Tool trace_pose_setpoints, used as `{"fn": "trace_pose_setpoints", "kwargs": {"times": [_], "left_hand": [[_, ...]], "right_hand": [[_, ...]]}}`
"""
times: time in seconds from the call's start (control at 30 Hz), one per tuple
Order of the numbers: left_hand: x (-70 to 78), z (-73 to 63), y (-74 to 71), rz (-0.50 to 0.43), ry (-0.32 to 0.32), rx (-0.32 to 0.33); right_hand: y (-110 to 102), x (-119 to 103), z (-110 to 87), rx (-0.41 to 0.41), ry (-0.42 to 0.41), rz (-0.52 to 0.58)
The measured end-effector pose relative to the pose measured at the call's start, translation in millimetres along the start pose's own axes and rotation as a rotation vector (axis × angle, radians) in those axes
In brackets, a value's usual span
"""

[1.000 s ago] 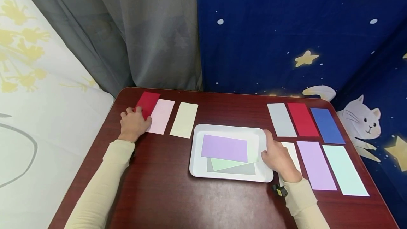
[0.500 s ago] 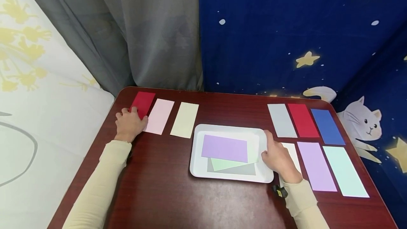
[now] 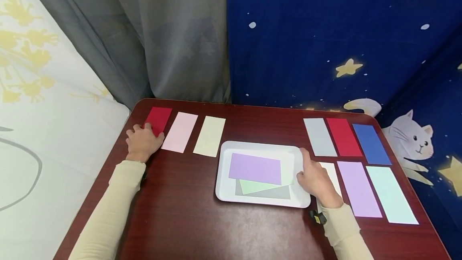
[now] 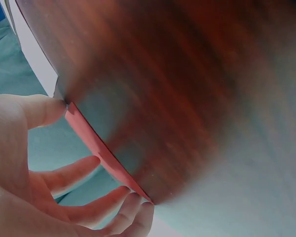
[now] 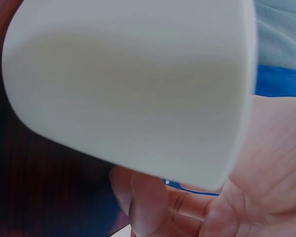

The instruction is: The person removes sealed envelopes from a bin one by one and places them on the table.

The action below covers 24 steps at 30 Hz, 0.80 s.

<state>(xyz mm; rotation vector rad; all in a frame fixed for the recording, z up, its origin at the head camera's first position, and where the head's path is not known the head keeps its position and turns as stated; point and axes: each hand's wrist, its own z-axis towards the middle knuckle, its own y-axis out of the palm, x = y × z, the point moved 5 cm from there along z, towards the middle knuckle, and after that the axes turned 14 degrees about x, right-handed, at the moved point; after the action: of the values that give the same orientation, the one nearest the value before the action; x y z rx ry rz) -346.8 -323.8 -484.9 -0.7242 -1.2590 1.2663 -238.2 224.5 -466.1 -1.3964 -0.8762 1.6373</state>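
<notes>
At the table's far left, my left hand (image 3: 141,141) bends over the near part of a red card (image 3: 159,119). In the left wrist view the thumb meets one corner of this red card (image 4: 106,155), while the fingertips spread along to the other end. Just right of it lies a pale pink card (image 3: 180,132), now apart from the red one. My right hand (image 3: 318,179) grips the right edge of a white tray (image 3: 223,189). Inside the tray, a purple card (image 3: 254,168) overlaps a light green card (image 3: 258,186) and a grey card (image 3: 278,193).
A cream card (image 3: 209,136) lies right of the pink one. On the right are grey (image 3: 320,136), red (image 3: 344,136), blue (image 3: 371,143), lilac (image 3: 359,188) and mint cards (image 3: 392,194), plus a white card (image 3: 330,171) partly behind my right hand. Curtains hang beyond the table (image 3: 191,220).
My left hand has moved left and slightly nearer with the red card, off the pink card's edge. The right hand and tray have stayed in place.
</notes>
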Motion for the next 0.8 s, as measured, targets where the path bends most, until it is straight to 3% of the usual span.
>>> {"fn": "trace_pose_setpoints", "kwargs": {"times": [0.17, 0.33, 0.8], "left_hand": [[6.7, -0.9, -4.9, -0.007, 0.020, 0.033], [25.2, -5.6, -13.1, -0.030, 0.069, 0.085], [110.7, -41.2, -35.3, -0.142, 0.351, 0.203]], "right_hand": [[1, 0, 0.8, -0.005, -0.001, 0.001], [2, 2, 1.1, 0.000, -0.004, 0.002], [3, 2, 2.2, -0.008, 0.002, 0.000]]}}
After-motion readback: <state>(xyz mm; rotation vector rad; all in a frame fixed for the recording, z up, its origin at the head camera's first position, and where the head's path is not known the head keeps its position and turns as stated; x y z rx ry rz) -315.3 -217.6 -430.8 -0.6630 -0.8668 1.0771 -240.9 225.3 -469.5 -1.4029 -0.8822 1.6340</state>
